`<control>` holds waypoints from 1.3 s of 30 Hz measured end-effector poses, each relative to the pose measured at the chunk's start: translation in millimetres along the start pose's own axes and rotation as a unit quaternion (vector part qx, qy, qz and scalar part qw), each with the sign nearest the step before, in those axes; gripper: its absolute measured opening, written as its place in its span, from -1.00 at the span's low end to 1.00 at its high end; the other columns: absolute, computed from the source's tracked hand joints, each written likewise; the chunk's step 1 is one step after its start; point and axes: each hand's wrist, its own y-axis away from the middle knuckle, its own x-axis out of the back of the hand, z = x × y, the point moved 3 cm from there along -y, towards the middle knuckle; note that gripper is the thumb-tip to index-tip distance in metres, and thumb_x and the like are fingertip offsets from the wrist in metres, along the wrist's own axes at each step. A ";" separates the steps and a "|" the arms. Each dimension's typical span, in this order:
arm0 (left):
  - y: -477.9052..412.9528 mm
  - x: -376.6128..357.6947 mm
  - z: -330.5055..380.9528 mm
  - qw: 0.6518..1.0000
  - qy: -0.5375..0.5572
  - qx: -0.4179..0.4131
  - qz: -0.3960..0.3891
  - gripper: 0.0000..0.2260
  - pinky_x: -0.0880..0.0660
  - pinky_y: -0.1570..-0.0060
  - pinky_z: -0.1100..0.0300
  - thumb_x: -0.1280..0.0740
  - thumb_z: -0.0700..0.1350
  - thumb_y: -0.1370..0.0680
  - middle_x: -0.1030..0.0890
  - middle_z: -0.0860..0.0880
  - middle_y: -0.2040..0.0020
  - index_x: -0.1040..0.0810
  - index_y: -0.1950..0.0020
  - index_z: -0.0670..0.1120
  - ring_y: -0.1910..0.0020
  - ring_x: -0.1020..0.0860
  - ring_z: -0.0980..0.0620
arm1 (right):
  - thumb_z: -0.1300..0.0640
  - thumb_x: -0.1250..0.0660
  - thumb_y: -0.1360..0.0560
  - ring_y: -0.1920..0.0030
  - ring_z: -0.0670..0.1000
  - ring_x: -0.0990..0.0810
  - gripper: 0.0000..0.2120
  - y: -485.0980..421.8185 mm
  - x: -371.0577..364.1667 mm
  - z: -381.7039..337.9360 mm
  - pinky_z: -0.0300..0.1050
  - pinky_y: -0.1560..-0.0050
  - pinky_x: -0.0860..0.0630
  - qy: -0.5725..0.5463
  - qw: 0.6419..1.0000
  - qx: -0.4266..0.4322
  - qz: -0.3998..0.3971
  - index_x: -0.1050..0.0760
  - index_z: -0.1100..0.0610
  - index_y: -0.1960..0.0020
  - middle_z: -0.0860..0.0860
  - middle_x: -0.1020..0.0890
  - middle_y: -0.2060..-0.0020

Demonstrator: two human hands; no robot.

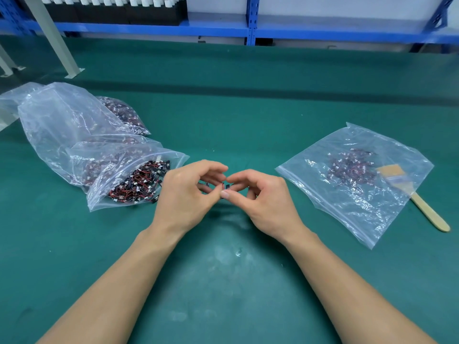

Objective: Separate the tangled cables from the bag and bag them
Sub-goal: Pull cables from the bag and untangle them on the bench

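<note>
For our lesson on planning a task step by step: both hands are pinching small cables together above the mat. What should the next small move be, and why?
Probably ease the hands apart: the left hand and right hand pinch small cables between their fingertips, seemingly joined. Once free, they likely belong in the flat bag on the right.

Wide counter [248, 100] covered in dark green matting, worn pale and scuffed toward 6 o'clock. Across the far edge, from 10 to 2 o'clock, blue metal shelving [252, 21] with a perforated upright at 12 o'clock. On the shelf board at 11 o'clock, a row of black blocks topped with white caps [111, 6]. Slanted grey steel leg [54, 38] bolted down at 10 o'clock. Pale wall behind. Even, soft overhead light.
</note>
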 end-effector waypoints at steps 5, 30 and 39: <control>0.3 -2.0 1.8 1.000 0.030 0.008 0.001 -0.71 -0.59 0.22 0.35 -0.50 -0.30 -0.41 -0.67 0.18 0.11 -0.66 -0.07 -0.05 0.15 -0.67 0.20 | 0.18 -0.51 -0.47 0.41 -0.07 -0.36 -0.88 -0.8 2.0 2.0 -0.26 0.34 -0.37 -0.055 0.998 -0.030 -0.016 -0.69 -0.04 0.11 -0.17 -0.69 0.26; 1.5 22.2 -19.1 0.997 -0.004 0.064 0.035 -0.80 -0.52 0.11 0.44 -0.47 -0.30 -0.49 -0.69 0.15 0.15 -0.68 -0.02 -0.03 0.19 -0.66 0.19 | 0.17 -0.44 -0.53 0.33 -0.23 -0.49 -0.77 -14.5 54.5 42.4 -0.31 0.23 -0.31 0.177 0.982 -0.062 0.009 -0.62 -0.17 0.17 -0.22 -0.63 0.23; 5.4 47.2 -39.2 0.985 -0.012 0.158 0.067 -0.83 -0.56 0.06 0.29 -0.45 -0.17 -0.54 -0.69 0.22 0.17 -0.67 0.02 0.12 0.15 -0.67 0.13 | 0.19 -0.39 -0.55 0.30 -0.27 -0.48 -0.81 -14.2 56.4 45.5 -0.30 0.17 -0.32 0.163 0.984 -0.061 0.033 -0.69 -0.02 -0.09 -0.22 -0.60 0.11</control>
